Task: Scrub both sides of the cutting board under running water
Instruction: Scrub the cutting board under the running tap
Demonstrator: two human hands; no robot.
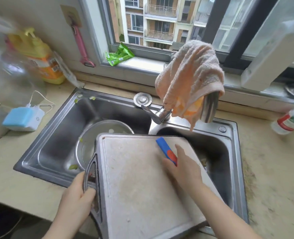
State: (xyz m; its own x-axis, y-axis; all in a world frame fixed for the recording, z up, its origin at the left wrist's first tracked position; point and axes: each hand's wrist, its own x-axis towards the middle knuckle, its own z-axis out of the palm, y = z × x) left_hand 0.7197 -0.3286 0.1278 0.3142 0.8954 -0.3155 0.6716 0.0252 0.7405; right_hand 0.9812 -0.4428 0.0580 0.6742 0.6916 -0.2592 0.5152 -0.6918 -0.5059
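Observation:
A pale grey cutting board (139,180) with a dark rim lies tilted over the double steel sink (56,135), its stained face up. My left hand (77,197) grips the board's handle loop at its left edge. My right hand (182,168) presses a blue and red scrubber (166,150) flat against the board's upper right part. The faucet (160,114) stands behind the board with its spout under a draped peach towel (191,78). I see no water stream on the board.
A steel bowl (94,135) with vegetable scraps sits in the left basin beneath the board. Yellow detergent bottle (39,56) and a blue-white device (23,118) stand on the left counter. A bottle (291,119) stands at the right. A green packet (118,55) lies on the windowsill.

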